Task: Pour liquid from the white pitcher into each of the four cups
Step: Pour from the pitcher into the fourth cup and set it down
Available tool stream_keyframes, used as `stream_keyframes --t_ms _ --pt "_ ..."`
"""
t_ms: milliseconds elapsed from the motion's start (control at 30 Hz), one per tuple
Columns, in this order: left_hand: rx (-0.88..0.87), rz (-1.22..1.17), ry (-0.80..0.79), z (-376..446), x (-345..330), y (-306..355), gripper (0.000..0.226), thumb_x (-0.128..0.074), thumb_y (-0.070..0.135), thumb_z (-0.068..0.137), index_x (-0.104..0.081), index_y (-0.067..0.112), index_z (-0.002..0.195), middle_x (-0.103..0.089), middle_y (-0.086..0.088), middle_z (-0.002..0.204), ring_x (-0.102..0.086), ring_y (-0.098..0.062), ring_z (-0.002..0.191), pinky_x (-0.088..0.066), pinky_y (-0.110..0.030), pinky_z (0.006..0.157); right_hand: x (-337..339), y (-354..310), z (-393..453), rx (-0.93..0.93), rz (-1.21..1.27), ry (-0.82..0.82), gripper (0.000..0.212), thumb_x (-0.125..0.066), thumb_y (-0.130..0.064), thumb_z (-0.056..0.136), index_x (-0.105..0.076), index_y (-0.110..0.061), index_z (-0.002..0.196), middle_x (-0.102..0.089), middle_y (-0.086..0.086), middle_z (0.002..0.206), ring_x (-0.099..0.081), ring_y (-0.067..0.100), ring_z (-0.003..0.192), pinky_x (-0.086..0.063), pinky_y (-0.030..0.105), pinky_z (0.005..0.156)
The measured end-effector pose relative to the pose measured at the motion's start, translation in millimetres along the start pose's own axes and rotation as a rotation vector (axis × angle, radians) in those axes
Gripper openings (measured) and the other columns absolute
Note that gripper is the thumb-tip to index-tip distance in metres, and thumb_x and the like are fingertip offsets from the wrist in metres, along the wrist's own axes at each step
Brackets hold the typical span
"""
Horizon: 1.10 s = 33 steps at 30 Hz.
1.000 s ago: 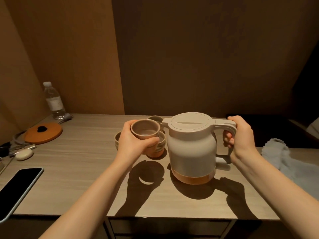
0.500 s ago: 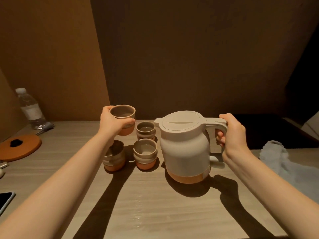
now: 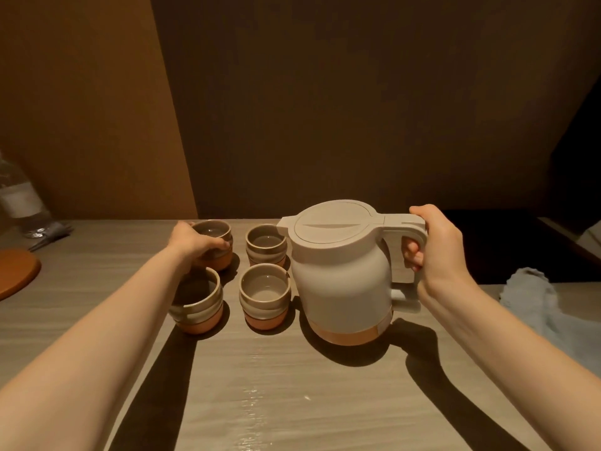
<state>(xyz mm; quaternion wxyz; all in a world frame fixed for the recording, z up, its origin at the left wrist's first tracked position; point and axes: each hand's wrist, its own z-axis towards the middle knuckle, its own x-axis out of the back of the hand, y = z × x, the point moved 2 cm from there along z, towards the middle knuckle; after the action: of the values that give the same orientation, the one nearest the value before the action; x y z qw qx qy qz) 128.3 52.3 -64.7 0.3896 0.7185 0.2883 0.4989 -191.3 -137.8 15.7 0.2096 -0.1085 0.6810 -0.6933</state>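
The white pitcher (image 3: 341,281) with its lid on stands on the wooden table (image 3: 292,385); my right hand (image 3: 439,249) grips its handle. To its left, glazed cups with orange bases form a square: far-left cup (image 3: 216,237), far-right cup (image 3: 266,244), near-left cup (image 3: 198,302), near-right cup (image 3: 265,294). My left hand (image 3: 195,244) holds the far-left cup, which sits on the table. The near-left cup is partly hidden by my left forearm.
A clear water bottle (image 3: 19,200) stands at the far left, with an orange round lid (image 3: 16,275) lying in front of it. A pale cloth (image 3: 546,307) is bunched at the right. A few wet spots (image 3: 257,398) shine on the table near me.
My left hand has carried the lifted cup to the far left corner of the group and lowered it onto the table. The pitcher and right hand have stayed put.
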Motion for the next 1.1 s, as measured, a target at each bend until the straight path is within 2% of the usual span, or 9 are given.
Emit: stream_keyframes --t_ms 133,267,467,533,633,733,800,933,1100 --pt "0.022 0.107 -0.066 6.4 0.5 -3.3 0.068 -0.085 0.017 0.069 -0.049 0.003 0.125 -0.058 -0.016 0.115 -0.054 -0.028 0.098 -0.047 -0.034 0.070 -2.0 2.9 2.5 -0.003 -0.007 -0.007 0.037 -0.053 -0.031 0.092 -0.058 -0.016 0.058 -0.047 -0.005 0.043 -0.039 0.007 0.040 -0.029 0.019 0.041" --pt "0.021 0.165 -0.081 8.9 2.9 -4.2 0.075 -0.088 0.020 0.066 -0.047 0.004 0.125 -0.057 -0.016 0.115 -0.055 -0.028 0.097 -0.046 -0.032 0.064 -3.3 6.6 1.8 -0.012 0.002 -0.018 0.036 -0.053 -0.031 0.092 -0.057 -0.015 0.060 -0.049 -0.005 0.044 -0.041 0.007 0.041 -0.030 0.018 0.041" --pt "0.043 0.316 -0.091 0.7 2.3 1.1 0.077 -0.085 0.020 0.071 -0.037 0.006 0.129 -0.051 -0.016 0.114 -0.053 -0.030 0.099 -0.048 -0.039 0.078 -4.7 6.1 -3.5 -0.022 0.022 -0.022 0.037 -0.053 -0.031 0.092 -0.057 -0.015 0.059 -0.048 -0.006 0.044 -0.040 0.007 0.041 -0.029 0.019 0.041" --pt "0.039 0.392 -0.079 -5.3 1.6 5.2 0.090 -0.087 0.022 0.068 -0.033 0.005 0.138 -0.049 -0.019 0.129 -0.052 -0.035 0.114 -0.049 -0.045 0.091 -4.1 3.9 -6.2 -0.027 0.032 -0.025 0.037 -0.053 -0.031 0.092 -0.056 -0.015 0.059 -0.047 -0.006 0.043 -0.039 0.007 0.040 -0.029 0.019 0.041" --pt "-0.093 0.496 0.028 -18.2 0.6 14.6 0.103 -0.084 0.034 0.070 -0.022 0.008 0.149 -0.032 -0.021 0.150 -0.028 -0.042 0.138 -0.032 -0.054 0.110 -1.6 -1.2 -9.9 -0.029 0.053 -0.019 0.037 -0.053 -0.031 0.091 -0.054 -0.016 0.057 -0.045 -0.004 0.044 -0.038 0.008 0.039 -0.028 0.020 0.041" --pt "-0.482 0.233 0.196 -50.4 -0.6 34.3 0.080 -0.067 0.040 0.087 -0.026 0.015 0.150 -0.023 -0.009 0.158 -0.011 -0.031 0.147 -0.017 -0.049 0.115 1.8 -6.9 -13.6 -0.026 0.063 -0.011 0.039 -0.053 -0.033 0.090 -0.054 -0.017 0.054 -0.045 -0.003 0.044 -0.037 0.009 0.040 -0.028 0.021 0.042" --pt "-0.582 -0.044 0.209 -80.7 -5.9 48.4 0.062 -0.057 0.041 0.093 -0.034 0.019 0.146 -0.031 -0.003 0.155 -0.023 -0.021 0.143 -0.024 -0.040 0.112 4.6 -10.3 -16.0 -0.029 0.075 0.002 0.038 -0.054 -0.034 0.088 -0.054 -0.017 0.054 -0.044 -0.003 0.044 -0.037 0.009 0.041 -0.028 0.022 0.043" --pt "-0.274 -0.517 0.044 -135.0 -35.2 68.6 0.050 -0.045 0.048 0.097 -0.046 0.019 0.137 -0.048 0.000 0.142 -0.045 -0.012 0.120 -0.035 -0.029 0.094 11.5 -17.0 -21.5 -0.018 0.106 0.017 0.040 -0.054 -0.034 0.088 -0.055 -0.018 0.052 -0.045 -0.004 0.043 -0.037 0.009 0.040 -0.028 0.022 0.043" --pt "0.108 -0.908 -0.404 -175.5 -70.1 66.7 0.081 -0.044 0.069 0.086 -0.048 0.008 0.139 -0.052 -0.012 0.142 -0.049 -0.026 0.130 -0.035 -0.041 0.112 20.0 -23.7 -24.1 -0.003 0.116 0.036 0.039 -0.054 -0.032 0.088 -0.054 -0.017 0.052 -0.043 -0.004 0.041 -0.035 0.008 0.037 -0.027 0.020 0.040"
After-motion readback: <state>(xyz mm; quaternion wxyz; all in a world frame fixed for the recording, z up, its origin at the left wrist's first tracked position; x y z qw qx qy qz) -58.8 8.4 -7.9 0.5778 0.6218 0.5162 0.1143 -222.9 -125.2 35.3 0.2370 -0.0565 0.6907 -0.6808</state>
